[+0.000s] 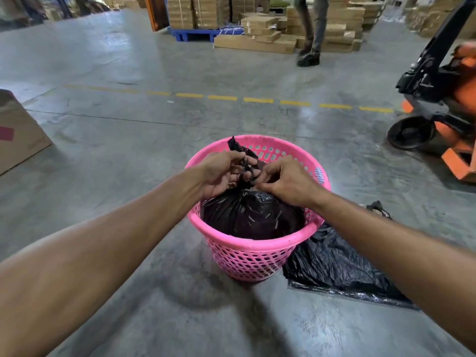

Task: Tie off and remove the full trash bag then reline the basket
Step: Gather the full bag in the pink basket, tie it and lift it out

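Observation:
A pink perforated basket (247,244) stands on the concrete floor at the centre. Inside it sits a full black trash bag (251,215), its top gathered into a twisted neck that sticks up above the rim. My left hand (221,173) grips the neck from the left, with a black strip running up past its fingers. My right hand (286,182) pinches the neck from the right, fingers closed on the plastic. A flat, empty black bag (332,266) lies on the floor just right of the basket, partly under my right forearm.
An orange pallet jack (443,99) stands at the right. A cardboard box (18,130) sits at the left edge. Beyond a dashed yellow floor line (257,100), a person's legs (310,29) are next to stacked cartons (260,32) and a blue pallet (193,34).

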### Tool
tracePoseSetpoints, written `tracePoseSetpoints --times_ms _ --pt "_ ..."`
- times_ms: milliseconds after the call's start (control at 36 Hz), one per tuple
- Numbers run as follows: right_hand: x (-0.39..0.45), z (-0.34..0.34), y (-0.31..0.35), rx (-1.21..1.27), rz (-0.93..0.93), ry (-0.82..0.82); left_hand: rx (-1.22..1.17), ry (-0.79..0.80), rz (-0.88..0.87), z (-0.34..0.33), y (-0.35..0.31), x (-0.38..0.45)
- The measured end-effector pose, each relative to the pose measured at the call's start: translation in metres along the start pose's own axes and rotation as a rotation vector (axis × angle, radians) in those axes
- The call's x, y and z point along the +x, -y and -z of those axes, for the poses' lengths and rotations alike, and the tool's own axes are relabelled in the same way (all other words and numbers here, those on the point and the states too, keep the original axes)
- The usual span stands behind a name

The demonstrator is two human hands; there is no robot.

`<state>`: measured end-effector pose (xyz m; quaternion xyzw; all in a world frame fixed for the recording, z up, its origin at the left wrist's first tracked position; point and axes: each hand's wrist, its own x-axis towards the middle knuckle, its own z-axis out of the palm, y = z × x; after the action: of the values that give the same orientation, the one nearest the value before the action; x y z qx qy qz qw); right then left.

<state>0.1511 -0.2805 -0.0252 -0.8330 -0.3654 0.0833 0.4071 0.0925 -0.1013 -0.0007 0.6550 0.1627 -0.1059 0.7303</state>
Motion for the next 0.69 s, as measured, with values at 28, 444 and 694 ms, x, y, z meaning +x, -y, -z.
tracePoseSetpoints --times_ms 28,444,694 --pt "0.0 -0.003 0.0 -0.022 -0.009 0.002 0.002 -0.015 -0.026 -0.001 -0.002 -0.001" --pt "-0.011 -0.007 0.0 -0.128 0.065 0.088 1.289 -0.134 -0.851 0.01 -0.001 -0.013" --pt "-0.004 0.01 -0.002 0.052 0.043 -0.138 1.064 0.003 -1.047 0.003 0.023 -0.023"
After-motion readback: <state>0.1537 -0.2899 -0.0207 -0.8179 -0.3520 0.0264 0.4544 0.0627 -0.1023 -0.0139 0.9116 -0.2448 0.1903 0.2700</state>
